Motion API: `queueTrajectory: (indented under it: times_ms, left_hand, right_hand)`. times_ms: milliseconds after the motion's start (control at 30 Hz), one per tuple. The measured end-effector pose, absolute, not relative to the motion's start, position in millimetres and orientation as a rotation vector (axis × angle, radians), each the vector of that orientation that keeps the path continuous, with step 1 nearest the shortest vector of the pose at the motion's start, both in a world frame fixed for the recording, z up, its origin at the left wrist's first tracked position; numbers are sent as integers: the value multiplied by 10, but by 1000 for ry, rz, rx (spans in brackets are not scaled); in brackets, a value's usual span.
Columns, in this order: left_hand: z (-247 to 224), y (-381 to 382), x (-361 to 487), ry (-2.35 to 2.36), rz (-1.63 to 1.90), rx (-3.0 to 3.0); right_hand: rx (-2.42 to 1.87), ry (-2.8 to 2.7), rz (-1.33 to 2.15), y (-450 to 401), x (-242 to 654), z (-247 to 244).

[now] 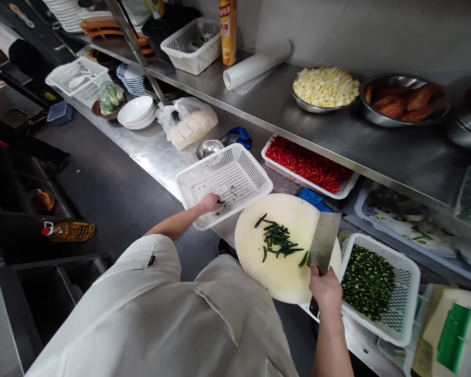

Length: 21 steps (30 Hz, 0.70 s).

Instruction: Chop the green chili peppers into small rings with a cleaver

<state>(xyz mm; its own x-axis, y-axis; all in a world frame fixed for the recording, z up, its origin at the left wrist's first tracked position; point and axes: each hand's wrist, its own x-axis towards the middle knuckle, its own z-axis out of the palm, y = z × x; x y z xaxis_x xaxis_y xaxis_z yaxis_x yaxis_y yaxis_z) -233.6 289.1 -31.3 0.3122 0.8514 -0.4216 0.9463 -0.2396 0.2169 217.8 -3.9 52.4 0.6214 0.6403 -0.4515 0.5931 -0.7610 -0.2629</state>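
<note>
My right hand [325, 288] is wrapped round the handle of a cleaver [325, 238], whose broad blade stands over the right part of a round white cutting board [259, 272]. Long green chili pieces [278, 238] lie on the board, left of the blade. Over the near left part of a white perforated basket [251, 175], my left hand [210, 203] has its fingers together around something small and dark that I cannot make out. A few green scraps lie in that basket. Chopped green pieces [367, 283] fill much of another white basket [406, 314] right of the board.
Behind the board, a basket holds red chilies [310, 165]. The steel shelf [275, 112] above bears a bowl of pale yellow cubes [325, 88] and a bowl of brown pieces [406, 102]. Farther left are a bagged white block [192, 123] and white bowls [137, 111]. An oil bottle [70, 231] lies lower left.
</note>
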Motion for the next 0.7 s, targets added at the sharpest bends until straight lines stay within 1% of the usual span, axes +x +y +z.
queueTrajectory:
  times_ms: [467, 600, 700]
  left_hand:
    - [-329, 2859, -1893, 1477, -429, 2204]
    - [-214, 2896, -1852, 1413, -446, 2213]
    - [-23, 3004, -1884, 1406, -399, 2245]
  right_hand:
    - [-2688, -1049, 832, 8, 2083, 601]
    - [-2700, -1049, 830, 6, 1996, 654]
    - [-2674, -1024, 835, -3, 1955, 685]
